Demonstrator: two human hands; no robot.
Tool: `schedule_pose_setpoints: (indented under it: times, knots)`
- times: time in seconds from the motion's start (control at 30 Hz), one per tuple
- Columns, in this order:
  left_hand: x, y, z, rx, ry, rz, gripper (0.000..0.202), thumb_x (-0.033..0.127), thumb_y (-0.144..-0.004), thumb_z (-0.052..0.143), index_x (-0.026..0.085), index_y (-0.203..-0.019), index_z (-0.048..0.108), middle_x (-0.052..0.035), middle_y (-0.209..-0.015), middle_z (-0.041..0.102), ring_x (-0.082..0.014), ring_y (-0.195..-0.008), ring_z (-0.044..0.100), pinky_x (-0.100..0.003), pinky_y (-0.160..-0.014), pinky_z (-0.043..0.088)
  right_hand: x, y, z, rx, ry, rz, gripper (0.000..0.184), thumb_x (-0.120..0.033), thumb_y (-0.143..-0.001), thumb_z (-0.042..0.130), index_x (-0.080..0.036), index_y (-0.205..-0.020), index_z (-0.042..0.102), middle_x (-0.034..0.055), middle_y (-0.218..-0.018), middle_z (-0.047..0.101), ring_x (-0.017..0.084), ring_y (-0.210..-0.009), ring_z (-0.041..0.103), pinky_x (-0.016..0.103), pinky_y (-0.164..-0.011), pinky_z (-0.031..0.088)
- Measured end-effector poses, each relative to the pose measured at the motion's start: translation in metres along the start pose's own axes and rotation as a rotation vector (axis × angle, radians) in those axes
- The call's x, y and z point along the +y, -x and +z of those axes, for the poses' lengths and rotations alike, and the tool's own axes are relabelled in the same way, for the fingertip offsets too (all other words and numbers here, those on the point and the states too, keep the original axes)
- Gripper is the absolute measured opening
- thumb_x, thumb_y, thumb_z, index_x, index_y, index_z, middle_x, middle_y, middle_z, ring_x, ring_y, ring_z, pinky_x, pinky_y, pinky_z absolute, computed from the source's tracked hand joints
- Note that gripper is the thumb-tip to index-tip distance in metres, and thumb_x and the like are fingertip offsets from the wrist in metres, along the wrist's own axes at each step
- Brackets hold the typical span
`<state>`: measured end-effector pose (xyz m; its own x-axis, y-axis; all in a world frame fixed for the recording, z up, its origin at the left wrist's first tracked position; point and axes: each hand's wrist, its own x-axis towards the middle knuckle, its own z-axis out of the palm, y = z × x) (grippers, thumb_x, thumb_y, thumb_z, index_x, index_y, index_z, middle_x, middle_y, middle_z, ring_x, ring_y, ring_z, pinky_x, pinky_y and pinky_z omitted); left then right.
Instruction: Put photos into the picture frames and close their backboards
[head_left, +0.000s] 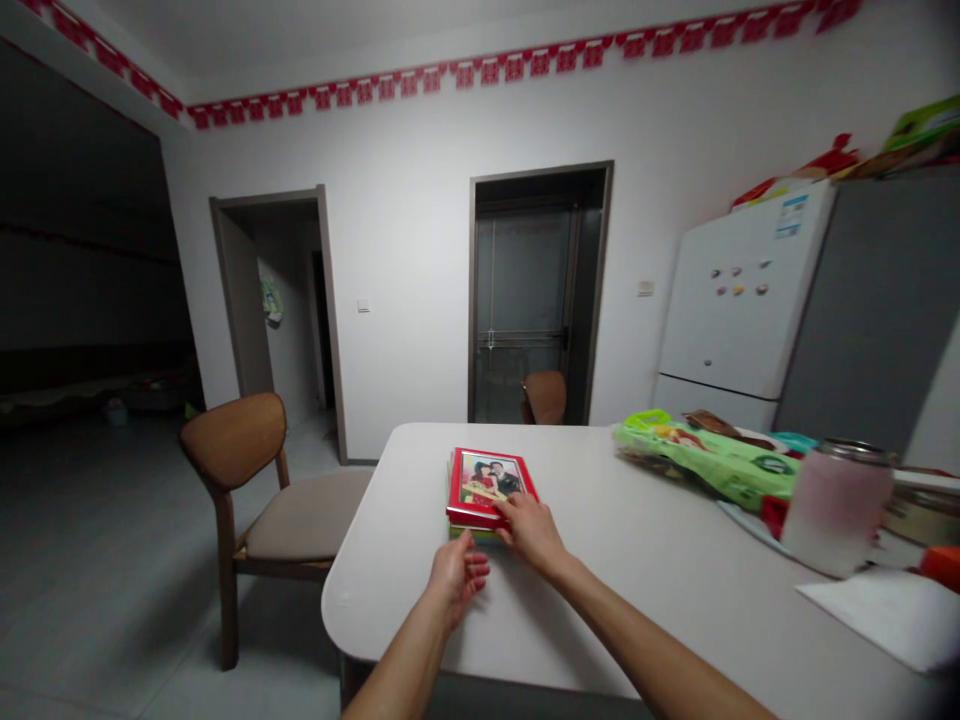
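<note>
A red picture frame [480,515] holding a photo of two people lies flat on top of a small stack with green and yellow edges [474,533] on the white table. What the stack is made of I cannot make out. My right hand [531,530] grips the frame's near right corner, fingertips on top and thumb at the front edge. Just in front of the stack's near left corner is my left hand [455,575], its fingers loosely curled and apart, with nothing visible in them.
On the table [600,600], a green plastic package [709,455], a frosted pink jar [840,510] and white paper [892,610] sit to the right. A brown chair [232,440] stands at the left, another chair [544,397] behind. A white fridge [739,310] is at the back right.
</note>
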<state>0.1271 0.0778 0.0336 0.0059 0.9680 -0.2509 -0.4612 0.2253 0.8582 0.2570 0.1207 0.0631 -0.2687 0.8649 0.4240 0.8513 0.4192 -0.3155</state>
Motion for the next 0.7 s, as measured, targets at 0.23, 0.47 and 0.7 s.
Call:
schedule_pose_setpoints:
  times: [0.23, 0.47, 0.7]
  knots:
    - [-0.017, 0.000, 0.013, -0.001, 0.102, 0.289, 0.025, 0.035, -0.069, 0.054, 0.016, -0.086, 0.052, -0.0046, -0.084, 0.063, -0.0154, -0.078, 0.059, -0.025, -0.070, 0.043, -0.024, 0.032, 0.002, -0.075, -0.106, -0.142, 0.022, -0.024, -0.065, 0.052, -0.019, -0.085, 0.061, 0.0058, -0.085, 0.057, 0.019, -0.082, 0.050, 0.031, -0.073, 0.037]
    - [-0.003, 0.055, 0.021, -0.043, -0.072, 0.524, 0.023, 0.027, -0.067, 0.057, 0.016, -0.087, 0.057, -0.0035, -0.083, 0.064, -0.0190, -0.078, 0.058, -0.028, -0.074, 0.043, -0.040, 0.066, -0.034, 0.164, -0.616, 0.107, 0.048, -0.032, -0.063, 0.053, -0.021, -0.109, 0.049, 0.0083, -0.115, 0.047, 0.023, -0.108, 0.041, 0.040, -0.093, 0.030]
    - [0.009, 0.136, 0.017, -0.280, -0.806, 0.888, 0.037, 0.018, -0.077, 0.042, 0.021, -0.114, 0.047, -0.0059, -0.105, 0.059, -0.0213, -0.093, 0.054, -0.029, -0.082, 0.041, -0.042, 0.103, -0.096, 0.259, -1.309, 0.536, 0.063, -0.045, -0.068, 0.049, -0.026, -0.123, 0.028, 0.0066, -0.101, 0.057, 0.020, -0.086, 0.057, 0.032, -0.066, 0.049]
